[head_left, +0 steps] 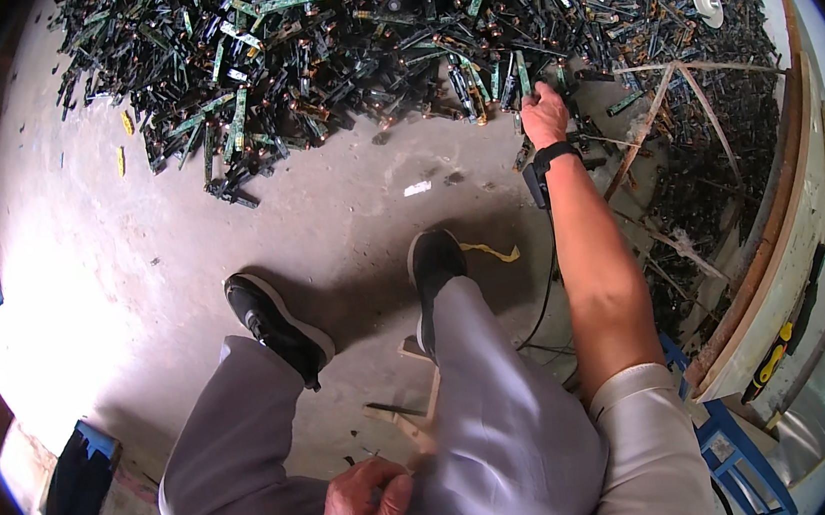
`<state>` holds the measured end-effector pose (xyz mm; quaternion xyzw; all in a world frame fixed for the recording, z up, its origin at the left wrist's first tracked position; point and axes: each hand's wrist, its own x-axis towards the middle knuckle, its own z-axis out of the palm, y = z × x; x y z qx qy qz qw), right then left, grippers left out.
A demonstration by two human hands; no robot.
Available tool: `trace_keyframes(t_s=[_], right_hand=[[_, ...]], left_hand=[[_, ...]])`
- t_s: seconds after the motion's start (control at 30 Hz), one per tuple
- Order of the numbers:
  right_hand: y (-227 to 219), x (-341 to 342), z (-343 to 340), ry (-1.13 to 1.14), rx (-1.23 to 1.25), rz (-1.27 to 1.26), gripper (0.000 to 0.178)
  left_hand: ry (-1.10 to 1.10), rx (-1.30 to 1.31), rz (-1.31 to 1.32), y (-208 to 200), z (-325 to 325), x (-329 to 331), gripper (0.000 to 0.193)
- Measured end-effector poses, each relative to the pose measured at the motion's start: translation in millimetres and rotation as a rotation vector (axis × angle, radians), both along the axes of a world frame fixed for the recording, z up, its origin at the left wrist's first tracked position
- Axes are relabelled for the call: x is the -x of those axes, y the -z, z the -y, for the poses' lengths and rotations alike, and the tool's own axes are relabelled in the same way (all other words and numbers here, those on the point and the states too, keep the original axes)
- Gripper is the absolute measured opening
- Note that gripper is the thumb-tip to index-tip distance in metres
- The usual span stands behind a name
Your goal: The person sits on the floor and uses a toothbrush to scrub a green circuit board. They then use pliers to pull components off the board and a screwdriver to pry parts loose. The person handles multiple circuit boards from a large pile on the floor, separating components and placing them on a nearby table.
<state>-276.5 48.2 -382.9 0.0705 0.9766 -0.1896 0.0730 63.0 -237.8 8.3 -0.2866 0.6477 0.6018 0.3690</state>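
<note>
- The right hand (545,113) is stretched out to the upper middle-right of the frame, knuckles up, fingers curled down into the near edge of a pile of circuit-board strips (380,40); whether it has closed on a piece I cannot tell, since the fingertips are buried among the strips.
- That pile fills the whole top of the frame (dark and green narrow boards, many with rusty brown bits) and runs down the right side along a curved wooden board (781,219).
- A black wrist strap (553,154) sits on the right wrist, with a thin cable hanging from it toward the lower middle.
- The left hand (359,514) is at the bottom centre, resting against the left thigh, fingers loosely bent in a narrow curl; something small may be in it, too hidden to tell.
- Two black shoes (279,327) stand on the concrete floor (130,247) at mid-frame, below grey trousers.
- A yellow strip (492,251) lies just beside the right shoe.
- A white disc (706,0) rests on the pile at the upper right.
</note>
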Motion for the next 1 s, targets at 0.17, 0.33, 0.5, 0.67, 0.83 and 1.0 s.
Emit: trace_keyframes(t_s=[0.17, 0.33, 0.5, 0.67, 0.83, 1.0], right_hand=[[5, -7, 1, 0.003, -0.005, 0.086, 0.027], [4, -15, 5, 0.078, -0.028, -0.030, 0.028], [-14, -28, 14, 0.070, -0.018, -0.222, 0.028], [-34, -42, 14, -0.115, -0.095, -0.404, 0.030], [-50, -61, 20, -0.164, -0.047, -0.411, 0.035], [-79, -85, 32, -0.130, 0.042, -0.356, 0.029]], left_hand=[[-0.062, -0.059, -0.012, -2, -2, 1, 0.029], [-0.098, -0.054, -0.084, 1, -3, 0, 0.024], [-0.090, -0.052, -0.100, -1, -2, 1, 0.024], [0.012, -0.005, -0.015, -5, 1, 0, 0.021], [0.032, -0.014, -0.068, -6, 0, -2, 0.022], [0.061, -0.023, -0.177, -4, -2, -13, 0.022]])
